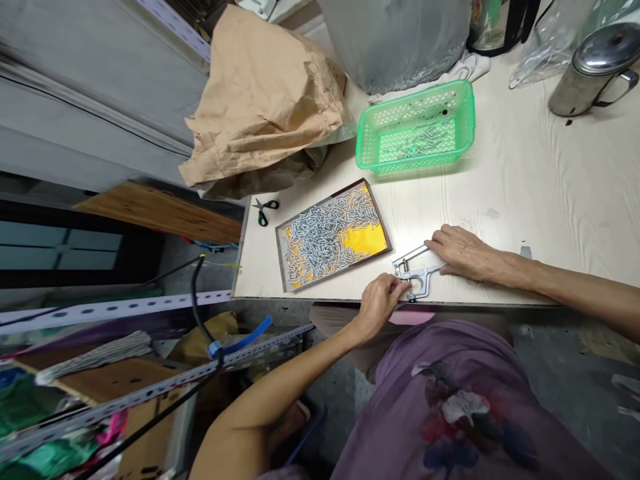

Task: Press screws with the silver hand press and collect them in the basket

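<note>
A silver hand press tool [423, 275] lies at the table's front edge. My right hand [463, 252] is closed round its handles at the right. At the jaw end, my left hand [381, 300] pinches something too small to make out, its fingertips touching the tool. Just to the left, a shallow tray [334, 275] with a yellow bottom holds a heap of small metal pieces [320, 237]. Farther back, a green basket [415, 163] holds a few scattered metal pieces [425, 138].
Small scissors [265, 209] lie left of the tray. Crumpled brown paper [270, 100] covers the back left. A metal jug [590, 73] stands at the back right, near a large plastic-wrapped container [395, 40]. Shelf rails and a black cable [197, 293] are off the table's left side.
</note>
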Motion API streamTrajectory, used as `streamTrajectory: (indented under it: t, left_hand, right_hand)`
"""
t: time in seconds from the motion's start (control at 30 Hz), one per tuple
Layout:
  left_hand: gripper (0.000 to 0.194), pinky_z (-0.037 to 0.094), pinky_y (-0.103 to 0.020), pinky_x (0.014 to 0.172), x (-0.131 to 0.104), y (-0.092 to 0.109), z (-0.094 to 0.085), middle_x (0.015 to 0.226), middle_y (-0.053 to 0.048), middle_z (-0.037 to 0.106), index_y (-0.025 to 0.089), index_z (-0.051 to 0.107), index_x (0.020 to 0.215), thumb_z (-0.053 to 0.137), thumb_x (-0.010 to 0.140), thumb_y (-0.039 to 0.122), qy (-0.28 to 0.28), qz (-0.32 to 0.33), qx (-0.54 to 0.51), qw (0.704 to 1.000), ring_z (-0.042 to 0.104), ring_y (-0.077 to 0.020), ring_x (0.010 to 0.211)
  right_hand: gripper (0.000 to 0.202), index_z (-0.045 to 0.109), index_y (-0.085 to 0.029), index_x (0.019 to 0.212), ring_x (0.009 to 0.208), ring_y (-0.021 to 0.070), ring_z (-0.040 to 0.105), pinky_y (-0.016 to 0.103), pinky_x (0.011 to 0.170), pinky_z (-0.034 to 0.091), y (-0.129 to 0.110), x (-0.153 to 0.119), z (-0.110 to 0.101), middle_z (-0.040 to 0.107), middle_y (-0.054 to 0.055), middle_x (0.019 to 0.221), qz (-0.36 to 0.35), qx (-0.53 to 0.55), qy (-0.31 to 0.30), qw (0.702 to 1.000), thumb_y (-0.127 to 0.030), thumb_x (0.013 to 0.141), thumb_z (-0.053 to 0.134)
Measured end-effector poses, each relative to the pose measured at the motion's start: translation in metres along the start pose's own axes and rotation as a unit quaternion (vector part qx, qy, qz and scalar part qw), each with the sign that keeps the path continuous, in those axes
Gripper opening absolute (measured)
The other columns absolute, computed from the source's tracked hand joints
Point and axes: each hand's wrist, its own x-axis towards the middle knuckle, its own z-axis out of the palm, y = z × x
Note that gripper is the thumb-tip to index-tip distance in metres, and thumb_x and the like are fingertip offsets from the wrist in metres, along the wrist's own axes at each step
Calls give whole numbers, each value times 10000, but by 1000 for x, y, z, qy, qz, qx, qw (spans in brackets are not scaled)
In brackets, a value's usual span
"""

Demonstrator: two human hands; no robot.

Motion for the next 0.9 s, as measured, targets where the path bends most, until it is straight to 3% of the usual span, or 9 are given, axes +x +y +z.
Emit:
streamTrajectory:
  t: [0.1, 0.23, 0.37, 0.47, 0.57, 0.8, 0.9]
  left_hand:
    - [283, 498, -356, 853, 8, 7, 5, 1031, -107, 656, 164, 630, 1023, 637, 873, 404, 88, 170, 109, 975, 607, -231, 977]
    - [646, 410, -489, 1041, 35, 16, 15, 1382, -215, 492, 128, 418, 1356, 675, 839, 416, 57, 288, 174, 940, 465, -317, 1277]
    - [703, 402, -519, 1039, 48, 16, 19, 1377, -193, 489, 147, 302, 1430, 640, 852, 360, 25, 305, 182, 934, 480, -320, 1242]
    - [728, 428, -507, 1005, 48, 21, 19, 1283, -179, 528, 119, 278, 1436, 639, 840, 331, 22, 291, 205, 934, 505, -312, 1162]
    - [710, 449, -485, 970, 49, 34, 21, 1268, -182, 514, 104, 297, 1412, 648, 846, 349, 26, 291, 225, 930, 494, -309, 1137]
    - [299, 484, -406, 868, 59, 49, 23, 1068, -97, 570, 162, 521, 1182, 556, 929, 316, -25, 334, 245, 910, 510, -247, 1017]
    - [217, 477, -375, 820, 58, 47, 25, 985, -81, 580, 162, 579, 1096, 529, 947, 311, -32, 334, 248, 909, 511, -233, 967]
  right_hand:
    - [332, 585, -135, 1075, 910, 255, 506, 348, 735, 370, -3, -2, 0, 627, 120, 976, 3, 13, 5, 1000, -294, 811, 708]
    - [525, 530, -96, 1206, 953, 265, 520, 357, 779, 401, -1, -7, 0, 628, 139, 1048, 15, 41, -1, 999, -303, 771, 741]
    - [708, 480, -109, 1285, 972, 291, 527, 380, 791, 422, 11, -19, -1, 607, 162, 1117, 33, 41, 19, 998, -394, 709, 775]
    - [612, 561, -103, 1151, 939, 292, 523, 376, 779, 420, 17, -26, -4, 616, 157, 1042, 42, 22, 5, 999, -432, 687, 787]
    - [452, 603, -86, 1052, 894, 269, 513, 351, 757, 412, 13, -29, -7, 624, 141, 963, 24, -2, -19, 1000, -375, 742, 762]
    - [117, 620, -124, 944, 813, 232, 494, 327, 687, 363, -2, -37, 2, 605, 109, 850, 57, 7, 28, 998, -220, 903, 567]
    - [152, 615, -141, 881, 773, 215, 487, 321, 671, 349, -6, -43, 7, 594, 94, 815, 65, 35, 46, 996, -162, 936, 475]
